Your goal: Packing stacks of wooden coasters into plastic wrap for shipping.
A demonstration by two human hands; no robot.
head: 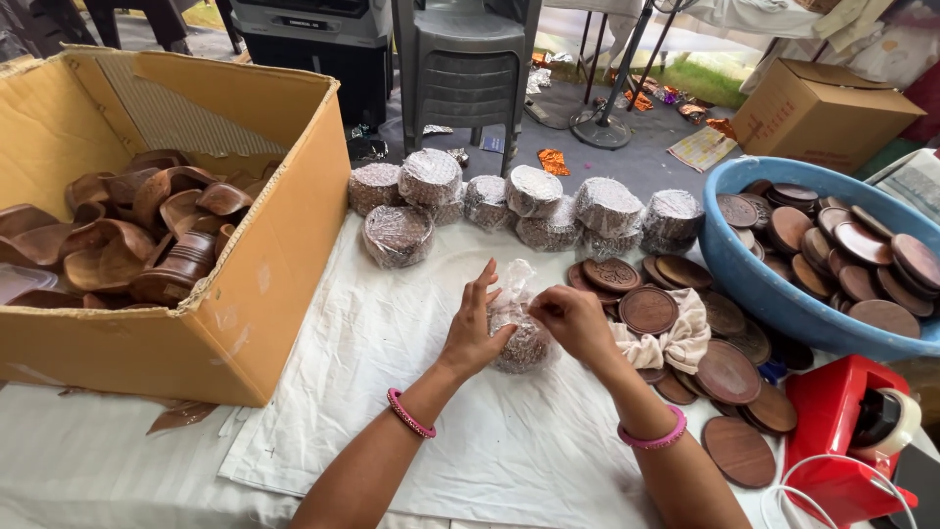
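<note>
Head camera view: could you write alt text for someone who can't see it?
Two hands, the left hand and right hand, hold a clear-wrapped stack of round wooden discs over a white cloth. More wrapped stacks sit beyond, loose discs at right, beside a blue tub; a cardboard box is at left.

The bundle (524,338) between the left hand (475,333) and right hand (573,321) is wrapped in thin, glossy, crinkled clear plastic over dark carved wood. The finished bundles (534,201) show the same shiny film. Loose round discs (729,372) are smooth brown wood with a soft sheen. The white cloth (392,323) is matt and creased. The box (245,294) is matt corrugated cardboard, the tub (754,284) smooth blue plastic, and the tape dispenser (832,431) glossy red plastic.
</note>
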